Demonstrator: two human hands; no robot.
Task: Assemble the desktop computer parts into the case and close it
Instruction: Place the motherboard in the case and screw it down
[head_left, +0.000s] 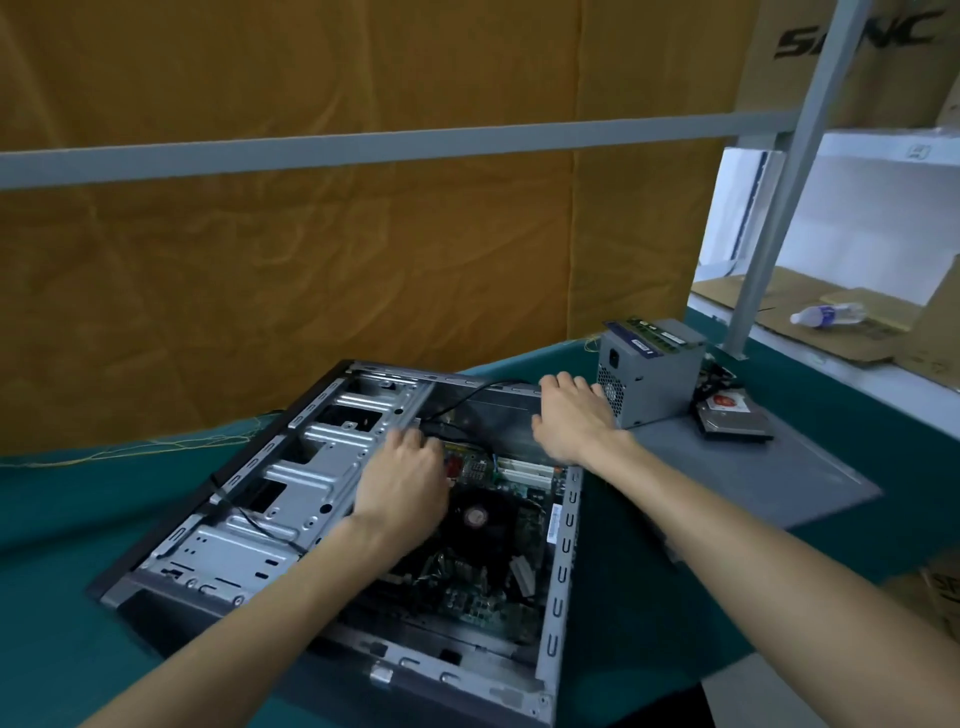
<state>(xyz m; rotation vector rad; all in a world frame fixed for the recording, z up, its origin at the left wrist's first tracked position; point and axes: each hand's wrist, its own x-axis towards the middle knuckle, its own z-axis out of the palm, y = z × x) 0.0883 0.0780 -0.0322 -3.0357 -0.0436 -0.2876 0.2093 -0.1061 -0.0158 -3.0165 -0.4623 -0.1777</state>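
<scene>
An open grey computer case (563, 566) lies on its side on the green table, with the motherboard (478, 587) and its round black fan (475, 517) inside. My left hand (402, 480) reaches down into the case beside the silver drive cage (311, 467), fingers curled among the black cables; what they hold is hidden. My right hand (571, 418) rests with fingers spread on the case's far rim. A grey power supply (649, 382) with RAM sticks (654, 328) on top stands just right of that hand. A hard drive (732, 418) lies beside it on the flat grey side panel (769, 478).
An orange cloth hangs behind the table behind a grey shelf rail (363, 145). A slanted grey post (779, 208) stands at the right. Behind it, a plastic bottle (826, 314) lies on flattened cardboard. A cardboard box (940, 597) sits at the right edge.
</scene>
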